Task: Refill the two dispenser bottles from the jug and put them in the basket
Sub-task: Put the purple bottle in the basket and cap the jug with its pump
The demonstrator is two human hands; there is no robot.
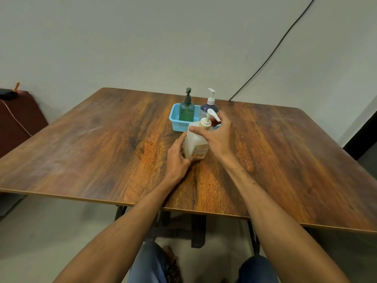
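Note:
A white jug (pixel 195 143) with a white pump top (pixel 211 117) and an orange label stands upright on the wooden table (pixel 102 144), just in front of the blue basket (pixel 175 117). My left hand (pixel 177 158) grips the jug's lower body. My right hand (pixel 218 135) curls around the pump collar at its neck. In the basket stand a green dispenser bottle (pixel 186 111) with a dark pump on the left and a purple dispenser bottle (pixel 208 108) with a white pump on the right, its lower part hidden behind the jug and my right hand.
The table's near edge (pixel 142 205) runs close to my knees. A dark red seat (pixel 18 119) stands at the far left by the wall. A black cable (pixel 273 52) hangs down the wall to the table's far right edge.

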